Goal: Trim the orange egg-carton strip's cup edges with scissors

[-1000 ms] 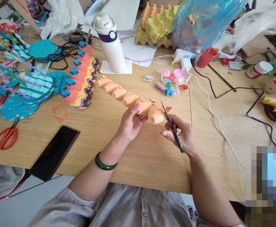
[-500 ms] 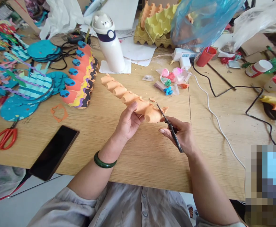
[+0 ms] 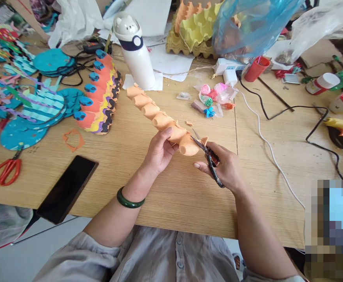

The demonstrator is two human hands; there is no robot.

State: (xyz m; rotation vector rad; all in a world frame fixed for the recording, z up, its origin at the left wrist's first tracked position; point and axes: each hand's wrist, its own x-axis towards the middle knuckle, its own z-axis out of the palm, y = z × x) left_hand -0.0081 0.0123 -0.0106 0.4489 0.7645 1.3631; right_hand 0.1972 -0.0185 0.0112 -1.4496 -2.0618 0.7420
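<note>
My left hand [image 3: 161, 150] pinches an orange egg carton strip [image 3: 161, 120] near its close end, thumb on top and fingers beneath. The strip is a row of several cups, slanting away toward the white bottle. In my right hand [image 3: 224, 162] are black-handled scissors [image 3: 214, 166], with the thumb stretched out beside the handles. Their blades lie at the edge of the nearest cup, where a small pointed flap of carton sticks up. A tiny orange scrap [image 3: 189, 123] lies on the table just beyond.
Left of the strip stand a painted egg carton piece [image 3: 100, 94], a phone [image 3: 68, 189] and red-handled scissors [image 3: 6, 170]. Behind are a white bottle [image 3: 137, 58] and stacked egg trays [image 3: 199, 29]. Clay packets [image 3: 212, 98], a power strip [image 3: 225, 66] and cables lie to the right.
The scissors have shifted left and slightly down, their blades now further along the cup's edge. The edge flap stands more apart, and the strip's far end has risen a little.
</note>
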